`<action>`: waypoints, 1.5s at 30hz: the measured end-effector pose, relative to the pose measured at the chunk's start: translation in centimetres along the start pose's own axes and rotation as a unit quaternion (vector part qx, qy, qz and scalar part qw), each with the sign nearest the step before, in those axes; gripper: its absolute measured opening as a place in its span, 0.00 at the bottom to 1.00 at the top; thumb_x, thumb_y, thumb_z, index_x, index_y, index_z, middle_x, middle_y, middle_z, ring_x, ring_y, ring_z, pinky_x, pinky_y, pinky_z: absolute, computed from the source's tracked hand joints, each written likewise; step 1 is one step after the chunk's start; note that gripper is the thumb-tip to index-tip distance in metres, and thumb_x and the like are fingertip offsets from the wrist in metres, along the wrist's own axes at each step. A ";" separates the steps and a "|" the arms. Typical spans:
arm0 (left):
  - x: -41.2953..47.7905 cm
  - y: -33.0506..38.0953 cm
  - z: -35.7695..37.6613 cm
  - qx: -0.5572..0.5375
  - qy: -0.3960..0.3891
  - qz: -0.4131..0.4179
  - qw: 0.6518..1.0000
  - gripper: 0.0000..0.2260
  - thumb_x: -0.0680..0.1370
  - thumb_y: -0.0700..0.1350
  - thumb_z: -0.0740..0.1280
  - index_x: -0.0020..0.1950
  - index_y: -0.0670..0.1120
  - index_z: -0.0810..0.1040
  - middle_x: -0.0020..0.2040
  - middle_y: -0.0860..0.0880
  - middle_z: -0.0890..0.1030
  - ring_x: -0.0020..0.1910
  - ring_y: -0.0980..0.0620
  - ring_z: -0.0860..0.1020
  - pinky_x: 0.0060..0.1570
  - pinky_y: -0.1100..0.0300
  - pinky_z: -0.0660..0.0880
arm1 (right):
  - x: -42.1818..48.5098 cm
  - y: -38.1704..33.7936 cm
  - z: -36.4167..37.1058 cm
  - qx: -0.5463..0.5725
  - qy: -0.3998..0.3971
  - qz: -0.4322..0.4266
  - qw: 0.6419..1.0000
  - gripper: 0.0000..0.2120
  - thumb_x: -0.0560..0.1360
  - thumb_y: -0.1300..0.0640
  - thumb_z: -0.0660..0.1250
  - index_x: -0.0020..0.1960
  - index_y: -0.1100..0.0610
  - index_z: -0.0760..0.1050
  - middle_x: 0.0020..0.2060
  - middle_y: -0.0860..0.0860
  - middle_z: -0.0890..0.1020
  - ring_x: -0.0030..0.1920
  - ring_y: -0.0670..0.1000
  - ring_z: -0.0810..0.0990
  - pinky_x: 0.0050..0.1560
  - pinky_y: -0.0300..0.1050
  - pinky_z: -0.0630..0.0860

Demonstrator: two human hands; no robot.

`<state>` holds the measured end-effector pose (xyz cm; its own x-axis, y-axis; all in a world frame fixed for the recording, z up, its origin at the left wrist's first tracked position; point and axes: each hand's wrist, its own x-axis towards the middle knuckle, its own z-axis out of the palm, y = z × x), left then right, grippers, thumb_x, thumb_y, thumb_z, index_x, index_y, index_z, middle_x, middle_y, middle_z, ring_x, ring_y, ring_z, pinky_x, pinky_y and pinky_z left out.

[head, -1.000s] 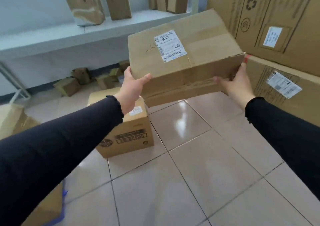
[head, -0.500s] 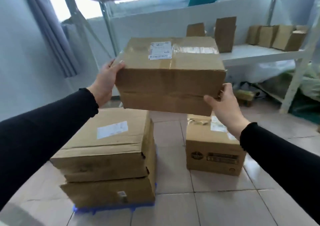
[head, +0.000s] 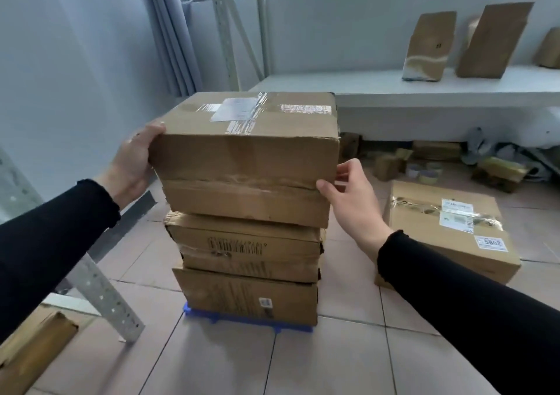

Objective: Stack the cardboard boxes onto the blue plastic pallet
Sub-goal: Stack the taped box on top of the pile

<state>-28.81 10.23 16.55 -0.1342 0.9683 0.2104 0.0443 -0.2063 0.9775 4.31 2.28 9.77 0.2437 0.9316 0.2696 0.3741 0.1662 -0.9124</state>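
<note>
A taped cardboard box [head: 247, 158] with a white label rests on top of two other cardboard boxes: a middle box [head: 245, 247] and a bottom box [head: 247, 297]. The stack stands on the blue plastic pallet [head: 248, 323], of which only a thin front edge shows. My left hand [head: 133, 159] presses the top box's left side, thumb on its upper edge. My right hand [head: 353, 203] sits at the box's lower right corner, thumb touching the front face, fingers loosely curled; whether it still grips is unclear.
Another labelled cardboard box [head: 445, 231] lies on the tiled floor to the right. A perforated metal rack leg [head: 103, 297] slants at the left. A white shelf [head: 424, 87] behind carries upright cartons; small boxes and tape rolls [head: 424, 170] clutter the floor beneath it.
The box was carried in the air between both hands; it now rests on the stack on the pallet. My view swung left and down toward the stack.
</note>
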 end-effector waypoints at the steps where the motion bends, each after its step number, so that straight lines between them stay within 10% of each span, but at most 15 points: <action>1: 0.0 -0.3 -0.1 0.002 -0.005 -0.002 1.000 0.28 0.85 0.44 0.60 0.30 0.61 0.88 0.34 0.62 0.85 0.34 0.68 0.81 0.38 0.73 0.75 | -0.1 0.0 0.1 -0.005 -0.002 0.001 1.000 0.14 0.80 0.51 0.69 0.61 0.54 0.70 0.57 0.48 0.80 0.57 0.48 0.79 0.56 0.47 0.79; 13: 0.2 -2.1 -1.0 -0.002 0.032 -0.025 0.999 0.08 0.83 0.47 0.65 0.56 0.48 0.83 0.40 0.60 0.85 0.46 0.60 0.77 0.45 0.67 0.73 | -0.4 2.1 0.5 -0.023 -0.020 0.016 0.999 0.15 0.78 0.48 0.71 0.60 0.53 0.71 0.56 0.50 0.81 0.55 0.52 0.82 0.56 0.54 0.81; 18: 0.6 -1.2 -1.2 0.117 0.078 0.014 0.990 0.18 0.80 0.45 0.69 0.69 0.44 0.76 0.52 0.51 0.78 0.50 0.56 0.76 0.42 0.70 0.73 | -0.1 3.0 -1.0 -0.088 -0.047 -0.017 0.995 0.16 0.77 0.45 0.71 0.59 0.51 0.73 0.56 0.46 0.80 0.56 0.48 0.79 0.49 0.43 0.76; 25: 2.9 4.9 3.2 0.573 -0.034 0.156 0.804 0.21 0.78 0.42 0.68 0.72 0.44 0.75 0.69 0.42 0.77 0.66 0.42 0.75 0.64 0.50 0.70 | 3.5 2.3 -7.5 -0.367 -0.117 -0.091 0.918 0.32 0.77 0.44 0.70 0.76 0.54 0.66 0.71 0.53 0.74 0.72 0.54 0.69 0.69 0.51 0.68; 31: 3.1 9.4 17.1 0.681 -0.177 0.213 0.678 0.27 0.82 0.54 0.65 0.79 0.45 0.69 0.76 0.44 0.71 0.74 0.42 0.69 0.70 0.48 0.66 | 7.1 1.2 -15.5 -0.483 -0.110 -0.049 0.867 0.37 0.77 0.42 0.69 0.80 0.56 0.61 0.74 0.56 0.70 0.75 0.58 0.64 0.71 0.53 0.64; 45: -3.4 0.1 43.0 0.634 -0.306 0.327 0.630 0.25 0.81 0.54 0.65 0.75 0.45 0.71 0.70 0.45 0.75 0.67 0.44 0.75 0.64 0.48 0.73 | 5.1 12.7 -31.1 -0.527 -0.025 0.086 0.845 0.42 0.76 0.41 0.71 0.81 0.59 0.58 0.76 0.58 0.67 0.75 0.61 0.63 0.72 0.53 0.64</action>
<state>14.23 12.95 15.26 0.7129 0.6876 0.1375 0.7001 -0.6867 -0.1960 38.11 -0.88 9.09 0.3481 0.9292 0.1239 0.9323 -0.3294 -0.1491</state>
